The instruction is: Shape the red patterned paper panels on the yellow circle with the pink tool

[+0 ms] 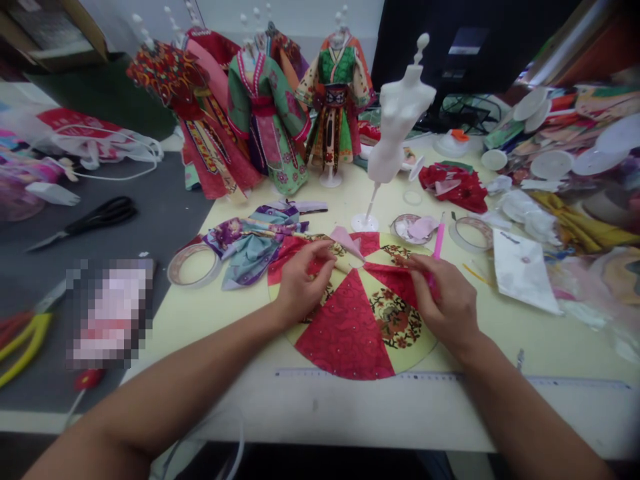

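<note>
A round doll skirt (345, 333) of red and yellow floral panels lies spread on the table, with a small hole near its middle. My left hand (306, 283) is closed at its left side, thumb and fingers pinching a fold of the cloth. On the opposite side, my right hand (447, 300) pinches a raised red fold. A pink pen (440, 240) sticks up out of my right hand, its lower part mostly covered by the fingers. A pale pink scrap (349, 241) rests at the skirt's upper edge. Behind it stands a bare white doll mannequin (393, 133).
Several dressed mannequins (270, 127) stand at the back left. Tape rolls (195, 265) and a purple-blue cloth (255, 243) lie left of the skirt. A clear ruler (350, 375) runs below it. Black scissors (95, 217) lie left; cloth scraps (585, 200) crowd the right.
</note>
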